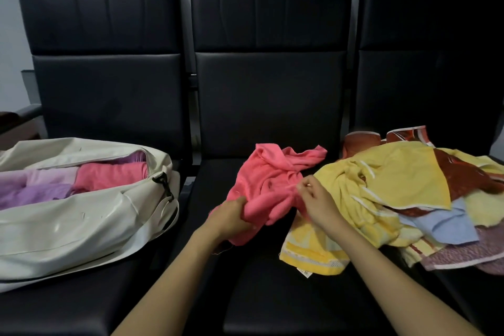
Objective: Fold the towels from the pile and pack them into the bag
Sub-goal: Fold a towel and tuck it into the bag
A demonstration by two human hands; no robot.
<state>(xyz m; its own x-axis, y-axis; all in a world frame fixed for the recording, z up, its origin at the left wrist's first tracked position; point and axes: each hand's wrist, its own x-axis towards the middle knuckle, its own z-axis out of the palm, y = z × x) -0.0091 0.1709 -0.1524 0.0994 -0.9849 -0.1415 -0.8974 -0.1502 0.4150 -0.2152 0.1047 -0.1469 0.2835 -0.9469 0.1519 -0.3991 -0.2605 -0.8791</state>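
We find the crumpled pink towel (pixel 268 183) on the middle seat (pixel 272 294), its lower edge hidden behind both hands. The left hand (pixel 231 217) grips a bunched fold, fingers curled tight. The right hand (pixel 319 199) pinches the towel's right edge. The pile (pixel 409 185) lies just right, cut off by the frame. The open bag (pixel 81 226) sits left.

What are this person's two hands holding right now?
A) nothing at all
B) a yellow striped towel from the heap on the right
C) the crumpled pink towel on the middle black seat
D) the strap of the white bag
C: the left hand grips and the right hand pinches the crumpled pink towel.
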